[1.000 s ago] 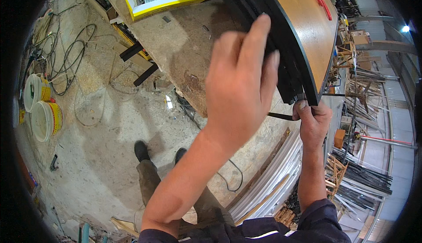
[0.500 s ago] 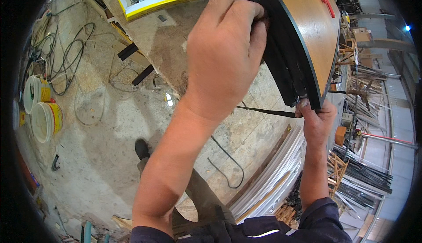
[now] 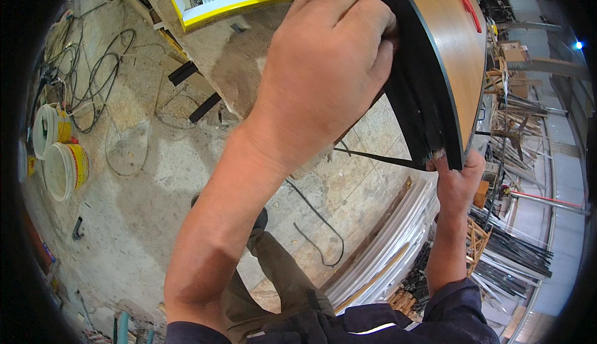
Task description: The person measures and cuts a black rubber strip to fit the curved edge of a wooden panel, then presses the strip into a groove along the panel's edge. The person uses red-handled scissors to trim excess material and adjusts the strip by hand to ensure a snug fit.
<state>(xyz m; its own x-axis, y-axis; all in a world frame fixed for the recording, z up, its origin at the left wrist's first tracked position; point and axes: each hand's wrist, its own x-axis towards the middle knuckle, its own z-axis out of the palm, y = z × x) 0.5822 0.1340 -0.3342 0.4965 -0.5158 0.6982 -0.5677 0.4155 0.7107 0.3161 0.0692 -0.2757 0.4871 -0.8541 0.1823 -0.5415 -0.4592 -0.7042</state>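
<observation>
A wood-coloured panel (image 3: 438, 14) with a black grooved edge profile (image 3: 413, 104) stands in front of me at the upper right. My left hand (image 3: 333, 64) is closed against the profile's upper stretch, fingers curled inward; what lies inside them is hidden. At the profile's lower corner my right hand (image 3: 460, 179) is closed, with its thumb at the end of the groove. A thin black flexible strip (image 3: 385, 159) runs leftward from the thumb and passes behind my left forearm. On the panel's face lies a slim red tool (image 3: 467, 7).
An open white and yellow box (image 3: 239, 5) of thin metal pieces sits at upper left. Cables (image 3: 93, 89) and two buckets (image 3: 60, 171) are on the floor at left. Long white profiles (image 3: 385, 244) lie below my right arm. Stacked bars (image 3: 516, 244) line the right side.
Both hands and the panel have shifted slightly right and down in view. My left hand stays closed at the profile, and my right remains at its corner. My foot has moved right.
</observation>
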